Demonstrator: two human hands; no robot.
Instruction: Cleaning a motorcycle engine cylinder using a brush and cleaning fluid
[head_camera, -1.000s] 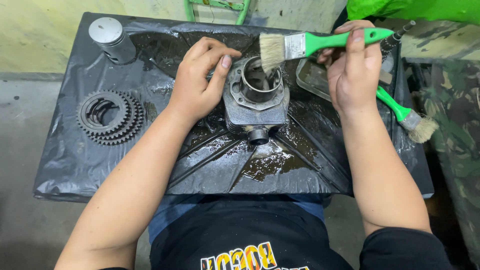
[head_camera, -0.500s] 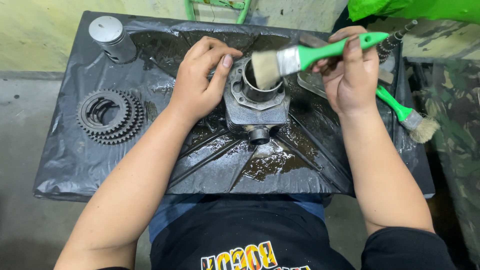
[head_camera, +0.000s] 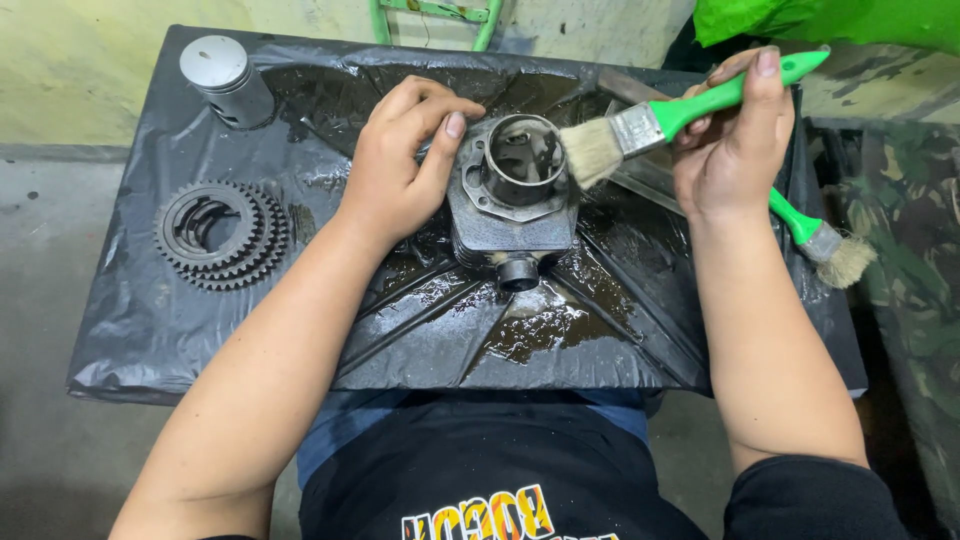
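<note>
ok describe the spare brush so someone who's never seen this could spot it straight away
Start at the black plastic sheet that covers the table, then go to its right edge, just beyond the right hand. The spare brush lies there, pale bristles pointing out over the edge. Unlike the green-handled brush in the hand, whose bristles touch the metal cylinder, nobody is holding it.

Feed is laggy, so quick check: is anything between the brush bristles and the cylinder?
Nothing visible. The right hand holds the brush, bristles at the cylinder rim on its right side. The left hand grips the opposite side, away from the bristles.
</note>
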